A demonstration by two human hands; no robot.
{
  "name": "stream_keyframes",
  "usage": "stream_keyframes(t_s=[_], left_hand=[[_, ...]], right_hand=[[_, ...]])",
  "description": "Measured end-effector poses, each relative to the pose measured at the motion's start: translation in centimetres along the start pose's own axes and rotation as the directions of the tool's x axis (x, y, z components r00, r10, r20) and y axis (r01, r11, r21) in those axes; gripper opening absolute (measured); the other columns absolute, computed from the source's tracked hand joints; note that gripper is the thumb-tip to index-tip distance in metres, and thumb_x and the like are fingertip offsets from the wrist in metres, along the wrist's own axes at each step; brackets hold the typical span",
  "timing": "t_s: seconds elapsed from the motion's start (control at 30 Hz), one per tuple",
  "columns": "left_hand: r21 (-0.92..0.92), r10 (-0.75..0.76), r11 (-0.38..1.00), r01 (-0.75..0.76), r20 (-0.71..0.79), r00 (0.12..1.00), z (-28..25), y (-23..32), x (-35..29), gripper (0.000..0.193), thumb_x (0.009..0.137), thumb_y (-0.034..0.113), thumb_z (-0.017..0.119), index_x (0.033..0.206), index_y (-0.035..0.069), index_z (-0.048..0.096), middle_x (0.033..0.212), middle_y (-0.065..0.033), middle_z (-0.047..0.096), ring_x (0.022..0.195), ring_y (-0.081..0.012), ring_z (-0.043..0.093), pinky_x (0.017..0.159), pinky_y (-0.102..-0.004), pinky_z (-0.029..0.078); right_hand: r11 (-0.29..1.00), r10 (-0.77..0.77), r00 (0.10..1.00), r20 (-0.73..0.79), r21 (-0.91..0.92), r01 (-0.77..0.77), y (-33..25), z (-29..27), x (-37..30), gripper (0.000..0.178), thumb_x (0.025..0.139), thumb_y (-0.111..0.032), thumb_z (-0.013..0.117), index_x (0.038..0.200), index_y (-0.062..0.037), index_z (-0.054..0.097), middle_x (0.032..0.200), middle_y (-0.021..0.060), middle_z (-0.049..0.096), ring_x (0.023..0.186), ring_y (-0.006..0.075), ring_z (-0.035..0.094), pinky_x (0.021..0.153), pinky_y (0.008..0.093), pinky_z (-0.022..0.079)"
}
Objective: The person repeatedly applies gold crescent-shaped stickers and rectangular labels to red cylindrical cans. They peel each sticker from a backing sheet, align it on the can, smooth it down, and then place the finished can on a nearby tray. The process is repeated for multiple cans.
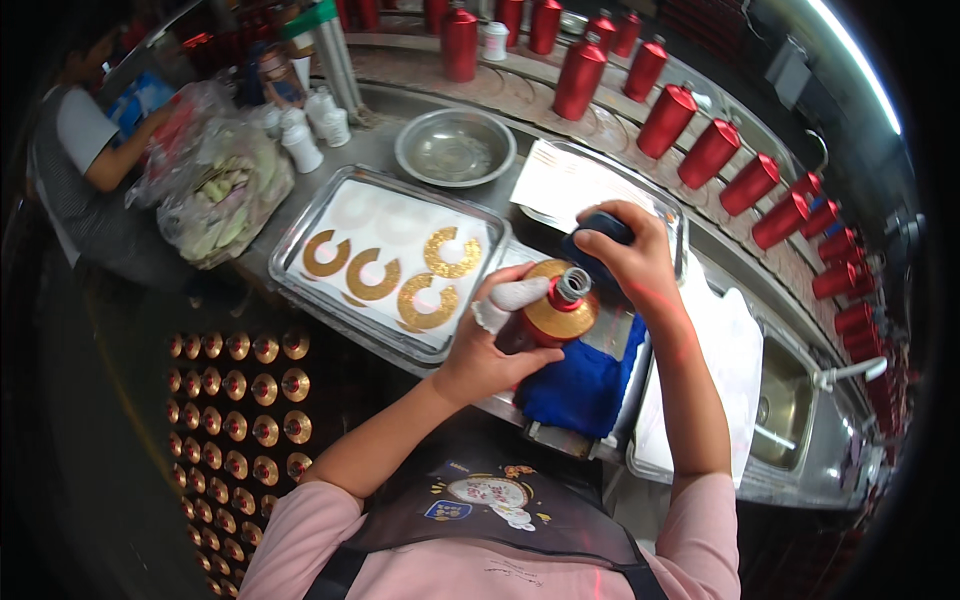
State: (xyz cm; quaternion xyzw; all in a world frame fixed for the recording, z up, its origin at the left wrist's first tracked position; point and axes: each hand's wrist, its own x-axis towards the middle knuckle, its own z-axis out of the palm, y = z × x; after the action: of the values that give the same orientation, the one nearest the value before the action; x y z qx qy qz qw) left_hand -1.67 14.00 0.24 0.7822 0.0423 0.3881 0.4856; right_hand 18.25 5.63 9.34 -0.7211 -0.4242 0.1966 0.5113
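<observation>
Centrally: one red bottle (562, 318), gold-shouldered, uncapped, raised above the surface (372, 145), gripped between thumb and curled fingers of the left hand (480, 345). Alongside: right hand (638, 255), fingers closed around a dark blue object (598, 242). Outward: blue cloth (575, 392); tray (306, 217) bearing gold C-shaped pieces (372, 291); metal bowl (456, 150).

A red bottle (563, 322) wears a gold shoulder, with blue cloth (580, 392) at its six o'clock, gold rings (355, 272) on white paper (400, 238) towards nine o'clock, and plain red bottles (666, 122) at one.
</observation>
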Motion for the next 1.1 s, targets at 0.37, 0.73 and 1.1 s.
stream_keyframes(t_s=[0.37, 0.73, 1.1], left_hand=[[-0.040, -0.022, 0.999, 0.019, -0.091, 0.996, 0.9, -0.9, -0.6, 0.089, 0.064, 0.015, 0.097, 0.137, 0.008, 0.047, 0.133, -0.0163, 0.054, 0.124, -0.0331, 0.057, 0.106, -0.0412, 0.046], [0.072, 0.031, 0.997, -0.015, -0.231, 0.972, 3.3, -1.1, -1.1, 0.081, 0.072, 0.018, 0.091, 0.139, 0.008, 0.046, 0.130, -0.0199, 0.052, 0.121, -0.0366, 0.057, 0.103, -0.0443, 0.047], [-0.065, -0.123, 0.991, 0.113, -0.186, 0.975, 4.5, -2.1, -2.2, 0.080, 0.076, 0.022, 0.091, 0.139, 0.008, 0.045, 0.144, -0.0241, 0.045, 0.133, -0.0400, 0.051, 0.111, -0.0480, 0.043]], right_hand=[[0.940, -0.329, 0.940, -0.086, -0.121, 0.318, 1.0, -0.5, -7.2, 0.031, 0.068, 0.010, 0.082, 0.096, -0.0037, 0.077, 0.091, 0.0082, 0.074, 0.085, 0.0155, 0.068, 0.077, 0.0290, 0.052], [0.628, -0.721, 0.693, 0.032, -0.395, 0.671, -1.6, 4.4, -10.3, 0.039, 0.065, 0.003, 0.073, 0.102, -0.0066, 0.076, 0.094, 0.0061, 0.072, 0.081, 0.0278, 0.063, 0.072, 0.0377, 0.049], [0.719, -0.652, 0.755, -0.071, -0.373, 0.586, -1.2, 2.7, -11.3, 0.037, 0.065, 0.004, 0.074, 0.101, -0.0082, 0.076, 0.091, 0.0073, 0.072, 0.080, 0.0285, 0.067, 0.073, 0.0376, 0.051]])
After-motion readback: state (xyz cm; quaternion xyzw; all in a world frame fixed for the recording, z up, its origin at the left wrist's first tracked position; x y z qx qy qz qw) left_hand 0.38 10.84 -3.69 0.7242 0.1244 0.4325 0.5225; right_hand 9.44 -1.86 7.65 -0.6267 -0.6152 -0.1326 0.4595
